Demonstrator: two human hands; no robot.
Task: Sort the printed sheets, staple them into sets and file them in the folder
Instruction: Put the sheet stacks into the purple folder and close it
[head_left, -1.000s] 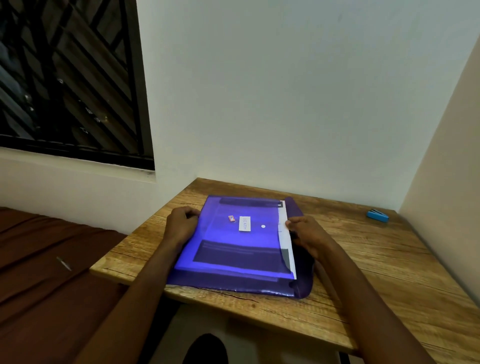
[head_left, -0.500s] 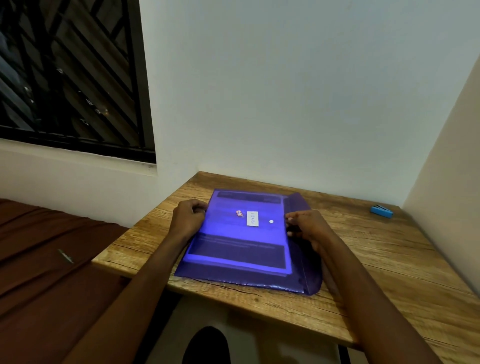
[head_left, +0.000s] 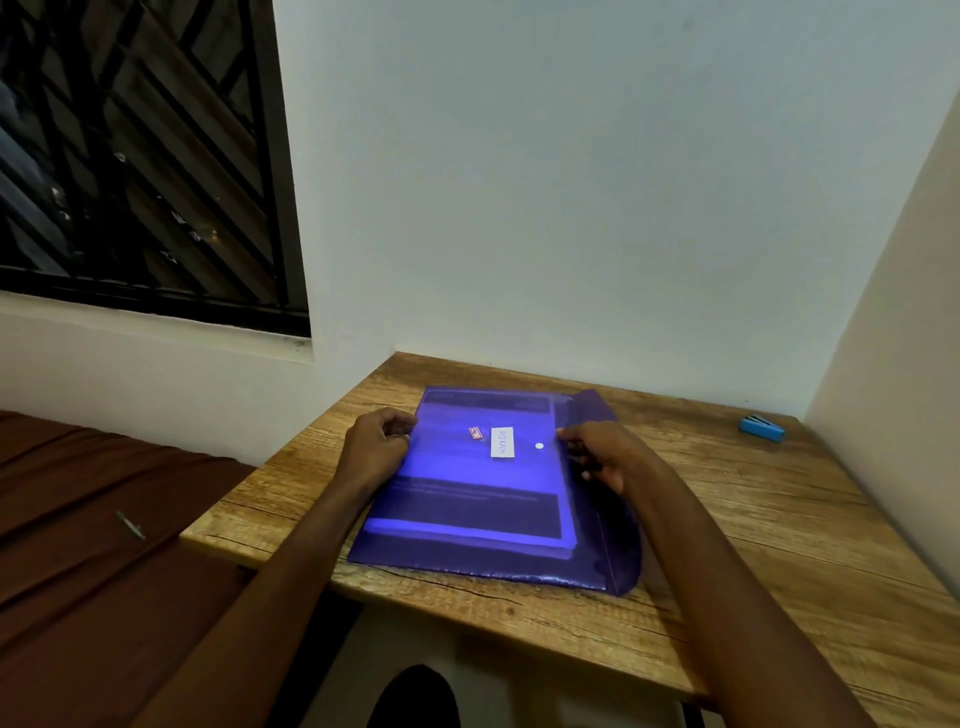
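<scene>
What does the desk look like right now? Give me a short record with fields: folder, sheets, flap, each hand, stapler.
folder: purple translucent folder lying flat on the wooden desk
sheets: printed sheets inside the folder, seen through its cover
flap: flap open, lying out to the right
left hand: left hand grips the folder's left edge
right hand: right hand pinches the folder's open right edge
stapler: blue stapler at the far right of the desk, apart from both hands
</scene>
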